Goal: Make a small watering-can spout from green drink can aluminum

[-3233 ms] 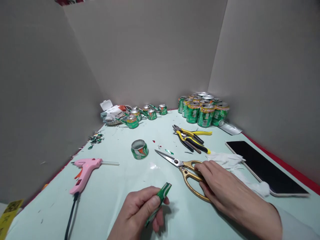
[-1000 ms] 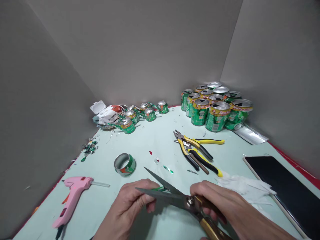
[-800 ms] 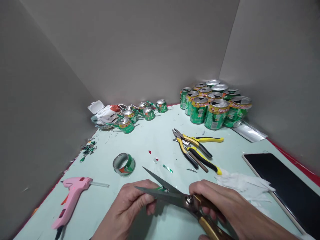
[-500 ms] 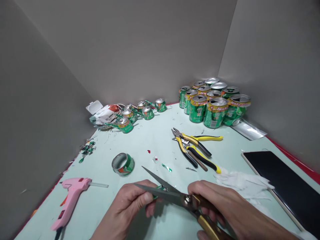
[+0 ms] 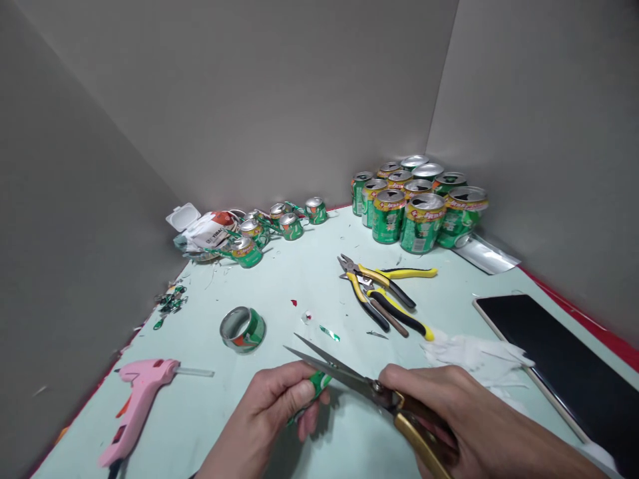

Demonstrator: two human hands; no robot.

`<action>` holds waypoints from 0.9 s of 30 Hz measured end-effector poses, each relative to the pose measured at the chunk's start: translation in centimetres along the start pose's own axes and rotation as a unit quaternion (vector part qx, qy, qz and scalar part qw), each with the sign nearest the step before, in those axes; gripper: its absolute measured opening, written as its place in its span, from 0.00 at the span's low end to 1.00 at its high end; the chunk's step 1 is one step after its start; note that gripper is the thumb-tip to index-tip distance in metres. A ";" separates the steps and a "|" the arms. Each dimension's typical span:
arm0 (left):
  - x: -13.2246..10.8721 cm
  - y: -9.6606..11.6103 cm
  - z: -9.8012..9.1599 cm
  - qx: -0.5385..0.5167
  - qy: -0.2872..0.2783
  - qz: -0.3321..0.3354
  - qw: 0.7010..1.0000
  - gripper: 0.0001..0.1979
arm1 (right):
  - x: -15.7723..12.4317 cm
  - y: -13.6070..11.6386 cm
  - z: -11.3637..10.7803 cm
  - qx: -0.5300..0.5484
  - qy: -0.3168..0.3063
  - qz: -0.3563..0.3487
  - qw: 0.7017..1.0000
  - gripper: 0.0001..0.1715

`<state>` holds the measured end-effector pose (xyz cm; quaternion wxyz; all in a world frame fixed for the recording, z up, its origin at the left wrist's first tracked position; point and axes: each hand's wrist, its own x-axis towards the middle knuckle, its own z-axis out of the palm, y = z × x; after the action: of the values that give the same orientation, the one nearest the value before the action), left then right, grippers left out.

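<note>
My left hand [image 5: 279,412] pinches a small green piece of can metal [image 5: 319,382] between thumb and fingers; part of it is hidden by the hand. In my right hand [image 5: 444,406] is a pair of scissors [image 5: 349,379] with bronze-coloured handles. The blades point left, slightly apart, and lie close to the green piece's upper end; whether they touch it I cannot tell. A cut green can ring [image 5: 242,330] lies on the table beyond my left hand. Near the blade tips is a thin green metal strip [image 5: 329,333].
A pink glue gun [image 5: 137,406] lies at left. Yellow-and-black pliers [image 5: 384,293] are at centre, a white glove [image 5: 474,359] and a phone [image 5: 559,359] at right. Several cans [image 5: 422,226] stand at the back right, small can pieces [image 5: 291,227] and a wipes pack [image 5: 207,229] at the back left.
The scissors have shifted slightly right and their blades have closed somewhat. More of the green piece now shows above my left thumb. The whole view has shifted a little.
</note>
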<state>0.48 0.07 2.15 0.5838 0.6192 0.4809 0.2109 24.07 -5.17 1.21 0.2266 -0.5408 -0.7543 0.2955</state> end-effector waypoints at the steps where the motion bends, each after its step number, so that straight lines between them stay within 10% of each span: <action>1: 0.0 0.0 0.1 -0.007 -0.002 -0.002 1.000 0.18 | 0.1 -0.1 -0.1 0.006 -0.004 0.006 1.000 0.11; 13: 0.1 -0.8 0.1 -0.063 0.013 0.010 0.998 0.16 | 1.6 -2.2 -1.5 0.029 -0.121 0.117 0.985 0.13; 27: -0.2 -1.7 -0.6 -0.038 0.023 0.009 0.999 0.19 | 0.9 -1.0 -0.9 0.029 -0.070 0.054 0.996 0.16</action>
<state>-0.65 -0.06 0.79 0.5942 0.5960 0.4796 0.2486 23.71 -4.35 2.60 0.1720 -0.5522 -0.7289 0.3663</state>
